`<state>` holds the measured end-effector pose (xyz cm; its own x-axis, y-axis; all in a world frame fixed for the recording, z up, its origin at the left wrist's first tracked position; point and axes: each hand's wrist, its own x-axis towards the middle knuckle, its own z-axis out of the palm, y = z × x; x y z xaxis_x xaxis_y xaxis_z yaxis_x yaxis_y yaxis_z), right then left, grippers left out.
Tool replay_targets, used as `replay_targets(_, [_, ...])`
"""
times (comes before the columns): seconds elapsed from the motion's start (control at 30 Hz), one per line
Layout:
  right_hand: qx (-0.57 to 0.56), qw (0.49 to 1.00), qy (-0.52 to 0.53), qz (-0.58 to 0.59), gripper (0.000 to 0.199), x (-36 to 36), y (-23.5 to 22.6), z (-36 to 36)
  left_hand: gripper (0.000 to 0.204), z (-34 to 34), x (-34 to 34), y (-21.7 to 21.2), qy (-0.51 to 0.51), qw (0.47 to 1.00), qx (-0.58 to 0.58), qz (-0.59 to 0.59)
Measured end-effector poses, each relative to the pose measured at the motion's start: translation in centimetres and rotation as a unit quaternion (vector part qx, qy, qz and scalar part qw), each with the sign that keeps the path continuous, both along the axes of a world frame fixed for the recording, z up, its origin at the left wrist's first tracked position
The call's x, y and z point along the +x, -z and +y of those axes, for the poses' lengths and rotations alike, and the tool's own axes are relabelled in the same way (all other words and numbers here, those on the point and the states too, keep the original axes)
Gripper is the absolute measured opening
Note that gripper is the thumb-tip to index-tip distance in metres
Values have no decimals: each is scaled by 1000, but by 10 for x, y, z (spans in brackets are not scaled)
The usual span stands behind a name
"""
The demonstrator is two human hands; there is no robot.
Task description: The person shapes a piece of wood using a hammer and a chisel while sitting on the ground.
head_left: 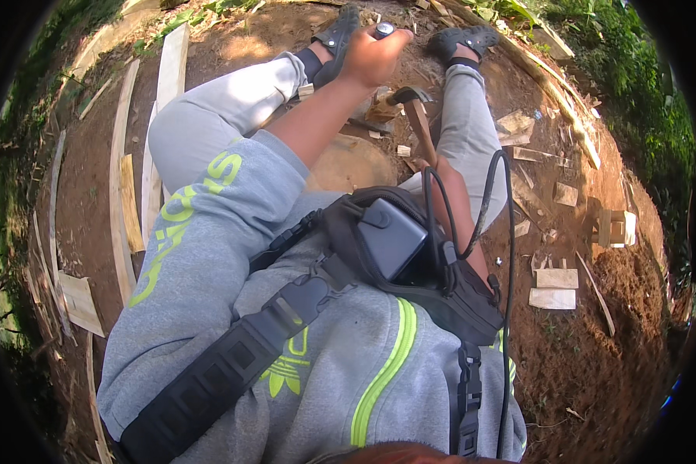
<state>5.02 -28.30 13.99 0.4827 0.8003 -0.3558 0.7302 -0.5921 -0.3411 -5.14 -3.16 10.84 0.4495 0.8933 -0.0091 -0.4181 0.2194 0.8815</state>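
Observation:
My left hand [371,58] is closed in a fist between my feet, its thumb stretched to the right. From the top of the fist sticks the round, silver-capped end [383,29] of a dark handle; the rest of that tool is hidden. My right hand [423,165], partly covered by the bag and a cable, grips the wooden handle of a hammer [420,124]. The hammer's dark head is raised toward my left wrist and overlaps a small wood block [383,108]. Below it lies a round, flat-topped stump [349,164] between my legs.
A black waist bag [344,220] with a grey device [392,238] and looping cables sits at my lap. Long planks [121,178] lie on the dirt at left. Wood offcuts [555,278] and a small wooden box [615,229] are at right. A log [553,73] borders the far right.

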Motion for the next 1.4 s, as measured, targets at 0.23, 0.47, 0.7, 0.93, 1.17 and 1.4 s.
replay_targets(0.23, [-19,1000,18,6,37,-6,0,0,36,35,-25,21,3,982,-96,-161])
replay_targets(0.47, [-34,999,14,17,38,-11,-3,11,32,7,-18,6,-7,999,40,15])
replay_targets(0.7, [-21,998,58,30,40,17,9,-13,24,-75,-1,-19,116,905,402,79])
replay_targets(0.93, [58,990,95,86,40,15,3,-29,20,-107,-11,-1,236,805,544,7])
replay_targets(1.17, [2,998,7,68,40,5,9,-5,31,-68,-65,-17,37,965,238,103])
replay_targets(1.4, [11,994,70,81,41,1,-2,-15,43,-10,-51,-13,-12,995,-73,-61])
